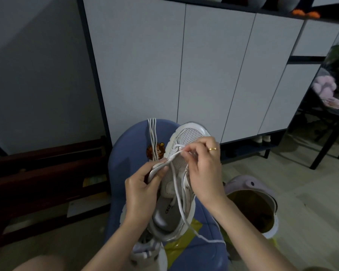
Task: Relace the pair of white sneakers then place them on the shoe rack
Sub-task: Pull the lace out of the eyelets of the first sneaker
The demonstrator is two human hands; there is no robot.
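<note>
A white sneaker lies on a blue seat, toe pointing away from me. My left hand grips its left side near the eyelets, thumb on top. My right hand, with a gold ring, pinches the white lace above the front eyelets. The lace's loose ends trail down over the insole and off to the lower right. A second white lace hangs over the seat's far edge. The other sneaker lies below, between my forearms, partly hidden.
A white cabinet with tall doors stands right behind the seat. A dark wooden rack sits low at the left. A pale round bin stands on the floor at the right. A dark table with a pink plush toy is at far right.
</note>
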